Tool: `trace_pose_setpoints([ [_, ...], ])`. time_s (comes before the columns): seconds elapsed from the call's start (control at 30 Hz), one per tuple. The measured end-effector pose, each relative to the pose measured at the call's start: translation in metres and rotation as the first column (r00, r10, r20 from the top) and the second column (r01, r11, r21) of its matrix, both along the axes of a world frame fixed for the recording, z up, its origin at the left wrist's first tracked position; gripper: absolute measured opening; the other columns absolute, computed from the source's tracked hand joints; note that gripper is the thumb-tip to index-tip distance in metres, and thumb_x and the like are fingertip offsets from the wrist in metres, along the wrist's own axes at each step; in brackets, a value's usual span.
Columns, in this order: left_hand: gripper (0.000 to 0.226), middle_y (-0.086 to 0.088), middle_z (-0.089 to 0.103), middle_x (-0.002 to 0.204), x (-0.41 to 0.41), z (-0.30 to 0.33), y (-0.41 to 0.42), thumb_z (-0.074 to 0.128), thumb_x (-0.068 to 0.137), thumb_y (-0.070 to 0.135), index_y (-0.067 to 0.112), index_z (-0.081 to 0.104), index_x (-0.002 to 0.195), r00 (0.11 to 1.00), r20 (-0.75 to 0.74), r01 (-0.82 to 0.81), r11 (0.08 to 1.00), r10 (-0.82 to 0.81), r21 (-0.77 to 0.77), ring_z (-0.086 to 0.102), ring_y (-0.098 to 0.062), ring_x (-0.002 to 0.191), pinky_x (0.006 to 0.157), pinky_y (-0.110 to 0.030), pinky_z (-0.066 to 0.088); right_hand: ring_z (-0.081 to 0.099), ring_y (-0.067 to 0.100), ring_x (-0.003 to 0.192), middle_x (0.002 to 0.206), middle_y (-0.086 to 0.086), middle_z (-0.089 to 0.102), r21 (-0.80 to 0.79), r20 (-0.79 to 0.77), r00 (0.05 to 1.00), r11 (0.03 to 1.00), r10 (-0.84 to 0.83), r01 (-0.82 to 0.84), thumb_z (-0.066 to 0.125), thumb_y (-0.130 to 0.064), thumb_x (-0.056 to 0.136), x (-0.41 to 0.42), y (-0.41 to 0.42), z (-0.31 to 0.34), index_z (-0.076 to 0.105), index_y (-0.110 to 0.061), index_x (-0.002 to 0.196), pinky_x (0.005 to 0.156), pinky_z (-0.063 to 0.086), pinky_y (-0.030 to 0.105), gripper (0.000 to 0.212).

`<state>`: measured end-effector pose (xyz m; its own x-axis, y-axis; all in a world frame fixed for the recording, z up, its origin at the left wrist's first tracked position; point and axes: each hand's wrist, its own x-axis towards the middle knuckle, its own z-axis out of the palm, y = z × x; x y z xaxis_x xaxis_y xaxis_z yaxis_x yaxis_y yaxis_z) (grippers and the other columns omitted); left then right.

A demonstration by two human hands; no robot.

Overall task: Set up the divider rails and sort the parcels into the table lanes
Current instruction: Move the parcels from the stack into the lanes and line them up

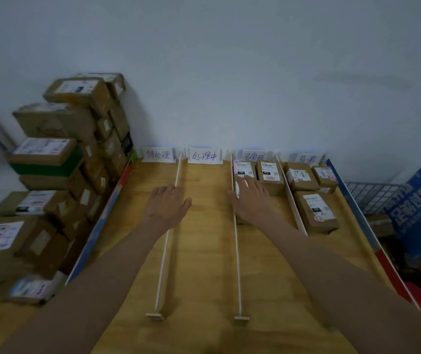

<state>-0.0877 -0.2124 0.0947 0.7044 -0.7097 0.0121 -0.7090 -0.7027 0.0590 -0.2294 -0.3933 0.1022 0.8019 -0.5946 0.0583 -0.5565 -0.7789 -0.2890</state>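
We see the left hand (168,204) spread flat, palm down, over the left divider rail (164,256). The right hand (251,199) is also spread, reaching across the middle rail (237,251) and touching a parcel (241,169) in the third lane. More parcels (315,213) lie in the fourth lane, beyond the right rail (293,203). Paper labels (204,156) stand along the bench (204,264) back edge. Stacked boxes (58,154) rise at the left.
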Motion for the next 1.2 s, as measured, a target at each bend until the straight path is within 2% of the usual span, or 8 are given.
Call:
trace_pose_setpoints([
  [0.4,0.057,-0.005,0.047,0.146,0.013,0.057,0.157,0.03,0.101,0.053,0.017,0.043,0.144,0.985,0.086,-0.148,0.988,0.151,-0.035,0.043,-0.026,0.135,0.117,-0.041,0.026,0.04,0.033,0.134,0.146,0.011,0.043,-0.058,0.061,0.989,0.989,0.136,-0.133,0.04,-0.044,0.1,0.037,0.13,0.051,0.038,-0.016,0.147,0.109,0.034,0.047,0.055],
  [0.5,0.054,-0.007,0.053,0.138,0.035,0.066,0.186,0.029,0.101,0.054,0.017,0.05,0.135,0.978,0.074,-0.189,0.98,0.194,-0.069,0.047,-0.027,0.129,0.115,-0.043,0.029,0.04,0.031,0.134,0.147,0.01,0.043,-0.03,0.069,0.984,0.987,0.162,-0.16,0.04,-0.041,0.1,0.062,0.154,0.061,0.036,-0.015,0.148,0.109,0.034,0.046,0.054],
  [0.7,0.041,-0.006,0.058,0.126,0.099,0.068,0.229,0.031,0.099,0.049,0.021,0.054,0.119,0.963,0.057,-0.254,0.96,0.262,-0.121,0.053,-0.024,0.117,0.108,-0.042,0.035,0.039,0.031,0.135,0.143,0.011,0.046,0.024,0.078,0.982,0.984,0.172,-0.174,0.041,-0.04,0.099,0.135,0.193,0.062,0.039,-0.016,0.144,0.107,0.035,0.046,0.051],
  [0.87,0.042,-0.008,0.054,0.132,0.171,0.068,0.256,0.033,0.101,0.046,0.018,0.05,0.128,0.963,0.029,-0.262,0.957,0.267,-0.123,0.05,-0.026,0.123,0.112,-0.045,0.034,0.041,0.032,0.135,0.144,0.011,0.046,0.057,0.082,0.983,0.984,0.162,-0.167,0.04,-0.041,0.101,0.201,0.225,0.058,0.037,-0.014,0.146,0.108,0.035,0.047,0.053],
  [1.0,0.048,-0.008,0.046,0.147,0.232,0.064,0.278,0.03,0.103,0.044,0.017,0.039,0.142,0.974,0.059,-0.212,0.97,0.22,-0.123,0.047,-0.027,0.132,0.114,-0.044,0.028,0.043,0.033,0.132,0.142,0.013,0.047,0.089,0.098,0.985,0.985,0.14,-0.148,0.041,-0.039,0.101,0.252,0.251,0.056,0.038,-0.013,0.145,0.108,0.036,0.046,0.051],
  [1.2,0.055,-0.009,0.049,0.141,0.317,0.05,0.295,0.033,0.101,0.048,0.014,0.039,0.144,0.972,0.059,-0.213,0.957,0.228,-0.196,0.049,-0.025,0.128,0.114,-0.044,0.034,0.046,0.032,0.129,0.141,0.014,0.047,0.128,0.076,0.994,0.987,0.083,-0.093,0.039,-0.035,0.102,0.317,0.28,0.058,0.039,-0.01,0.142,0.105,0.039,0.045,0.047],
])
